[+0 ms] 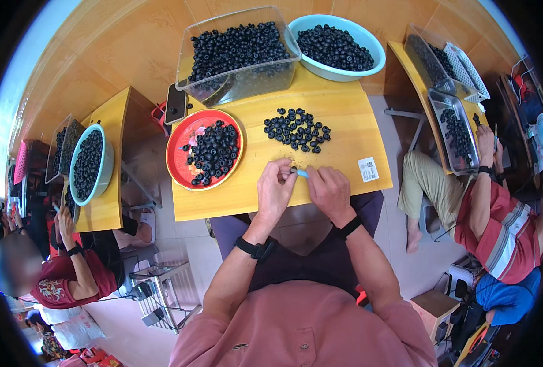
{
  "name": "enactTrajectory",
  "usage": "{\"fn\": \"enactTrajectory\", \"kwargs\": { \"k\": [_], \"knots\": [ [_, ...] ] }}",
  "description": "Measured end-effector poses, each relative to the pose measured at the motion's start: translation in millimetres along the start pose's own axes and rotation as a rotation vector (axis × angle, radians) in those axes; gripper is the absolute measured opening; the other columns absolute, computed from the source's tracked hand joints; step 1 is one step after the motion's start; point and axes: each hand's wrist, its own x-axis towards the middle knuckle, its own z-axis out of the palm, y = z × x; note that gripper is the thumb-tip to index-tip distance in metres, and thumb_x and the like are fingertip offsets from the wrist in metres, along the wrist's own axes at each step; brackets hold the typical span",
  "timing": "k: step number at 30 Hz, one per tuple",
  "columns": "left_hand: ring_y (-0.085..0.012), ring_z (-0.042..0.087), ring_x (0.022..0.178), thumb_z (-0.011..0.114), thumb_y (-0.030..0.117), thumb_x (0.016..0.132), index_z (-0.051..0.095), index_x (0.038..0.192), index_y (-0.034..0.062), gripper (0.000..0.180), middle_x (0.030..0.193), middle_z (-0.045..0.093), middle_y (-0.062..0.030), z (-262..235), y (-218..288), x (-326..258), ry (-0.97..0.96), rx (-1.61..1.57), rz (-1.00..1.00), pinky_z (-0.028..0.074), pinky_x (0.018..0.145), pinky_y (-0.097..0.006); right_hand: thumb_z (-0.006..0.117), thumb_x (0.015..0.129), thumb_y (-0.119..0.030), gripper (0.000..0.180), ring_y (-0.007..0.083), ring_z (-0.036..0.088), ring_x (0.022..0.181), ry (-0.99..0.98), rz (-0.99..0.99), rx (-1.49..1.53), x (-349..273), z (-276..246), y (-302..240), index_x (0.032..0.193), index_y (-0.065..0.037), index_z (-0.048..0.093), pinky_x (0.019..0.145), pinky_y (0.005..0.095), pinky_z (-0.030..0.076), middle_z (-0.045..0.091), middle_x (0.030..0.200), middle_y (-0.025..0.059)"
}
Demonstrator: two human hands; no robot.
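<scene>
Blue, a small tool [302,174] lies crosswise between both hands, mostly hidden by fingers. Left hand [276,188] pinches a dark berry [293,169] at its tip; right hand [329,189] grips its other end. Loose berries [297,129] lie just beyond on the worktop [345,116].

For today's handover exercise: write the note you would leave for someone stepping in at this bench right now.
Left hand: fingers pinch a dark berry over the table.
Right hand: holds a small light-blue tool at that berry.
Loose pile of berries lies just beyond the hands; red plate of berries to the left; clear tub and teal bowl full at the back.
Done: cannot tell which berries are worked.
Left: the loose pile, judging by the layout.
</scene>
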Motion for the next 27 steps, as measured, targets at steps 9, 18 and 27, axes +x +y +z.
{"fn": "enactTrajectory", "kwargs": {
  "k": [9,18,27],
  "knots": [
    [-0.0147,0.069,0.081,0.082,-0.006,0.085,0.068,0.117,0.0027,0.036,0.096,0.068,-0.0087,-1.8,3.5,-1.4,0.005,-0.009,0.009,0.059,0.073,-0.029,0.071,0.090,-0.014,0.011,0.0229,0.060,0.065,0.013,0.012,-0.004,-0.4,1.1,-1.1,0.098,-0.007,0.073,0.057,0.0383,0.047,0.054,0.071,0.0049],
    [-0.0152,0.069,0.077,0.084,-0.003,0.086,0.062,0.101,0.0014,0.026,0.091,0.070,-0.0095,-2.4,5.8,-1.5,0.005,-0.027,-0.075,0.058,0.071,-0.030,0.072,0.090,-0.014,0.011,0.0222,0.060,0.062,0.014,0.027,0.002,-2.1,2.5,0.5,0.098,-0.007,0.073,0.054,0.0376,0.048,0.053,0.070,0.0046],
    [-0.0115,0.066,0.078,0.086,0.001,0.086,0.054,0.085,0.0036,0.032,0.088,0.070,-0.0072,-6.6,5.5,-0.1,0.034,0.054,0.083,0.055,0.070,-0.028,0.069,0.091,-0.013,0.005,0.0229,0.062,0.062,-0.011,0.132,-0.037,-0.4,3.0,0.4,0.093,-0.009,0.069,0.055,0.0384,0.051,0.053,0.069,0.0050]
  ]
}}
